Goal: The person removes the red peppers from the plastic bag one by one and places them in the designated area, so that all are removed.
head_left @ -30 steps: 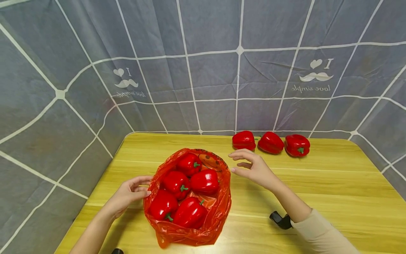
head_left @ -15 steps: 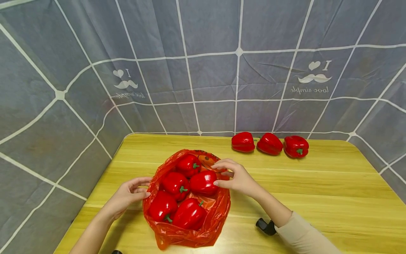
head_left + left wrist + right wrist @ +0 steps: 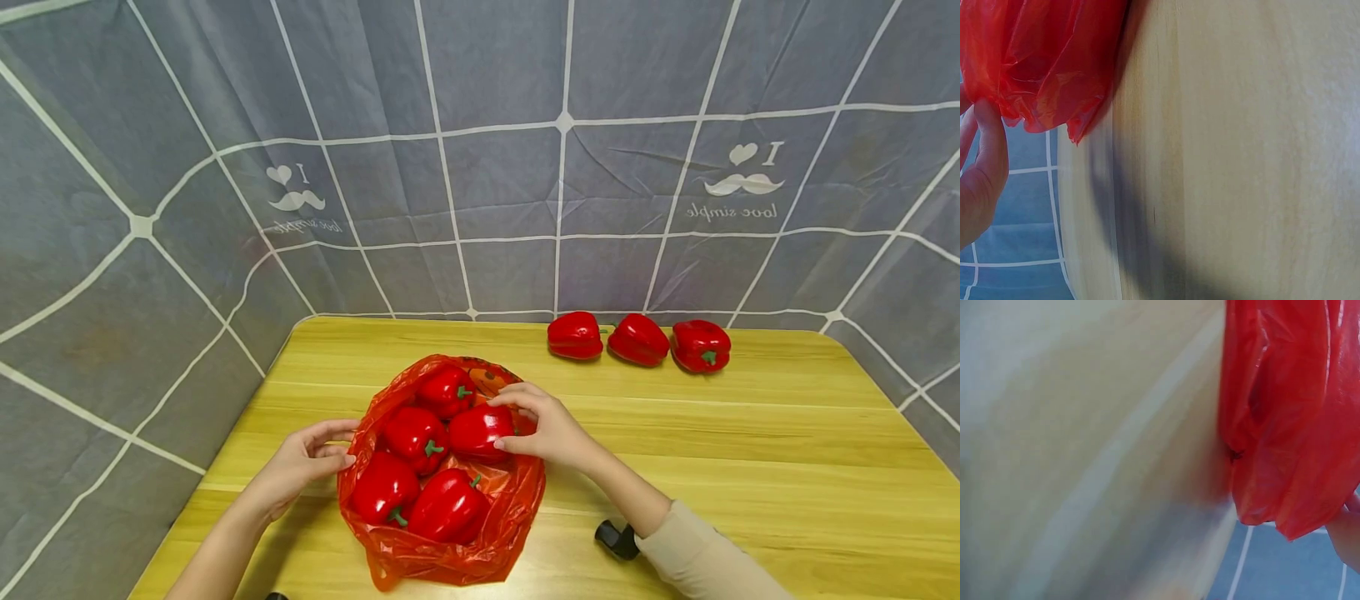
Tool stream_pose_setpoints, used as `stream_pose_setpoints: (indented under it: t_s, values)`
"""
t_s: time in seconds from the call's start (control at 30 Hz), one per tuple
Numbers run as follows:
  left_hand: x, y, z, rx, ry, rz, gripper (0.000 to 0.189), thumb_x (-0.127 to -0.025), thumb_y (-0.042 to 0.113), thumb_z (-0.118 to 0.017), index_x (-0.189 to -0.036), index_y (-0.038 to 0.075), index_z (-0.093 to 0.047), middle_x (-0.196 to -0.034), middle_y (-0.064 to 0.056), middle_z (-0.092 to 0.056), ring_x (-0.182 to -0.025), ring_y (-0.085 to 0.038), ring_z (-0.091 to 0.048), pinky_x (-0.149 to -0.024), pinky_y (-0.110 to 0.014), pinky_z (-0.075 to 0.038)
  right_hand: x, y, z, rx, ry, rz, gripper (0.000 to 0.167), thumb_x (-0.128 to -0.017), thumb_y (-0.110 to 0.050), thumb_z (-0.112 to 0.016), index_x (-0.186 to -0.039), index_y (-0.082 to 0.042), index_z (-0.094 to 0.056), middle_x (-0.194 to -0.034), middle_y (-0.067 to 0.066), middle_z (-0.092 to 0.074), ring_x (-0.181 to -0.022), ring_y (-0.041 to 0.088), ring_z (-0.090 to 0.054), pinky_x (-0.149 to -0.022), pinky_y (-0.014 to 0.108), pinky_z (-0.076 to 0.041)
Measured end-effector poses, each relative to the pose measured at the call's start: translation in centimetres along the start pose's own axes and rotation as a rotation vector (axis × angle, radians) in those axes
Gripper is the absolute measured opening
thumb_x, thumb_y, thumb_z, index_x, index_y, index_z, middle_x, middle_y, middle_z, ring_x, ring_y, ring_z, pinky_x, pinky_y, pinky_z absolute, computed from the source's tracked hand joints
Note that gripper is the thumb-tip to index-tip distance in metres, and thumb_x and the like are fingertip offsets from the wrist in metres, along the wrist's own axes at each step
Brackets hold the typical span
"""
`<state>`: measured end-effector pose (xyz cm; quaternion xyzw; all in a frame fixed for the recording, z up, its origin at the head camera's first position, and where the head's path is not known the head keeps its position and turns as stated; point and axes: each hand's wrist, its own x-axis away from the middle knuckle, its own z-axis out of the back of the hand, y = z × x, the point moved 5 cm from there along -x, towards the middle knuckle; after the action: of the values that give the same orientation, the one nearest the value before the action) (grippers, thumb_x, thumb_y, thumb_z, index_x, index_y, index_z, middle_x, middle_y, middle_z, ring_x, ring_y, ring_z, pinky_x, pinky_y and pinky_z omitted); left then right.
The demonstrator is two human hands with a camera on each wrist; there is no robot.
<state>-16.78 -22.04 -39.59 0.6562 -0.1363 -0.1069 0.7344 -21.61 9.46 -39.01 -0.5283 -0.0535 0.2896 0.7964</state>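
An open red plastic bag (image 3: 517,533) stands on the table with several red bell peppers in it, their stems green. At the bag's left rim my left hand (image 3: 296,467) pinches the plastic; the left wrist view shows the thumb (image 3: 991,131) against the bag's edge. My right hand (image 3: 551,429) reaches over the bag's right rim and grips the right-hand bell pepper (image 3: 476,432), thumb on its near side and fingers on its far side. In the right wrist view the bag (image 3: 1297,412) hides that pepper and most of the hand.
Three more red bell peppers (image 3: 638,339) lie in a row at the back of the wooden table (image 3: 750,442). Behind and beside the table hangs a grey curtain (image 3: 510,183) with white lines. A black object (image 3: 617,540) shows beneath the right forearm.
My right hand has moved left from beside the bag, over its rim, and onto the right-hand bell pepper. The left hand has stayed at the left rim.
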Motion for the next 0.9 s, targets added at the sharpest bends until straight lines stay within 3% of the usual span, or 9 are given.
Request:
stream_pose_setpoints:
  t_s: [0.17, 0.33, 0.53, 0.7, 0.9]
  values:
    - [-0.02, -0.09, 0.03, 0.0, 0.006, 0.0, 0.043, -0.086, -0.004, -0.06, -0.126, -0.012, -0.047, -0.105, 0.001, -0.059, -0.087, -0.01, -0.062, -0.073, -0.023, -0.052, -0.03, 0.74, -0.67, -0.013, -0.028, -0.015, 0.051, -0.072, -0.008, -0.08, -0.118, -0.002, -0.06, -0.125, 0.016, -0.049, -0.118, 0.034, -0.046, -0.095, 0.049, -0.042]
    - [-0.07, -0.12, 0.05, -0.003, 0.011, 0.007, 0.04, -0.086, -0.003, -0.061, -0.125, -0.005, -0.052, -0.104, 0.002, -0.06, -0.087, -0.01, -0.062, -0.072, -0.023, -0.052, -0.09, 0.77, -0.76, 0.003, -0.05, -0.018, 0.05, -0.071, -0.01, -0.081, -0.117, -0.005, -0.062, -0.127, 0.017, -0.047, -0.116, 0.03, -0.047, -0.096, 0.045, -0.042]
    - [-0.12, -0.04, 0.05, -0.009, 0.017, 0.013, 0.043, -0.086, -0.003, -0.061, -0.126, -0.01, -0.048, -0.104, 0.002, -0.06, -0.087, -0.01, -0.062, -0.072, -0.024, -0.052, -0.17, 0.73, -0.71, 0.075, -0.067, 0.005, 0.048, -0.07, -0.01, -0.082, -0.114, -0.008, -0.064, -0.126, 0.017, -0.048, -0.112, 0.029, -0.049, -0.092, 0.043, -0.045]
    - [-0.13, -0.01, 0.08, -0.025, 0.026, 0.025, 0.048, -0.086, -0.003, -0.061, -0.127, -0.016, -0.042, -0.105, 0.001, -0.06, -0.087, -0.01, -0.062, -0.072, -0.024, -0.052, -0.26, 0.81, -0.76, 0.071, -0.082, -0.001, 0.049, -0.069, -0.009, -0.081, -0.114, -0.008, -0.063, -0.126, 0.016, -0.049, -0.112, 0.027, -0.05, -0.092, 0.041, -0.046]
    - [-0.13, 0.02, 0.07, -0.022, 0.025, 0.028, 0.046, -0.086, -0.002, -0.061, -0.127, -0.014, -0.044, -0.105, 0.0, -0.059, -0.088, -0.01, -0.062, -0.072, -0.024, -0.052, -0.39, 0.83, -0.86, 0.037, -0.088, -0.004, 0.047, -0.07, -0.008, -0.081, -0.114, -0.006, -0.064, -0.124, 0.017, -0.05, -0.112, 0.028, -0.05, -0.093, 0.042, -0.045]
